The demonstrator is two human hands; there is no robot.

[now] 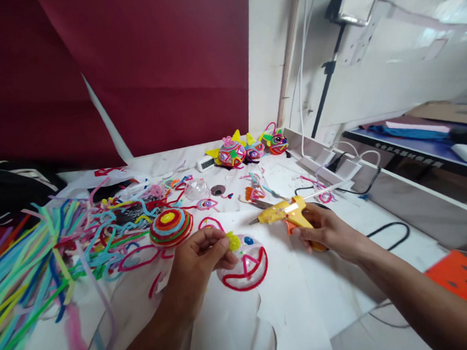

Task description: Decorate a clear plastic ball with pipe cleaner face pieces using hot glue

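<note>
**Item 1.** Left hand [202, 258], lower centre of the frame. Its fingers were pinched together on a small yellow fuzzy tuft [234, 242] at the upper left rim of a clear plastic half-dome [247, 268]. The half-dome lay on the white paper-covered bench [292, 300], touching the fingertips. It carried a red pipe-cleaner edge, a red zigzag and a blue dot near its top.

**Item 2.** Right hand [327, 232], right of centre. It was closed around the grip of a yellow hot-glue gun [287, 212] with an orange trigger. The nozzle pointed toward the left of the frame, above the half-dome and apart from it. A pale glue stick projected from the rear.

**Item 3.** Round disc of coiled pipe cleaners [171, 227] in red, yellow, green and blue rings, just above and left of the left hand.

**Item 4.** Loose heap of multicoloured pipe cleaners [30, 261], spread along the left edge of the frame.

**Item 5.** Three round striped ornaments with yellow fins [232, 153], in a row at the far edge of the bench, upper centre. A small white digital clock [205, 164] stood just to their left.

**Item 6.** White power strip [330, 173] with plugs, above the right hand. A black cable [395, 227] looped beside the right wrist.

**Item 7.** Orange stool seat [462, 281] with dark holes, lower right.

**Item 8.** Dark red cloth backdrop [148, 68], upper left.
</note>
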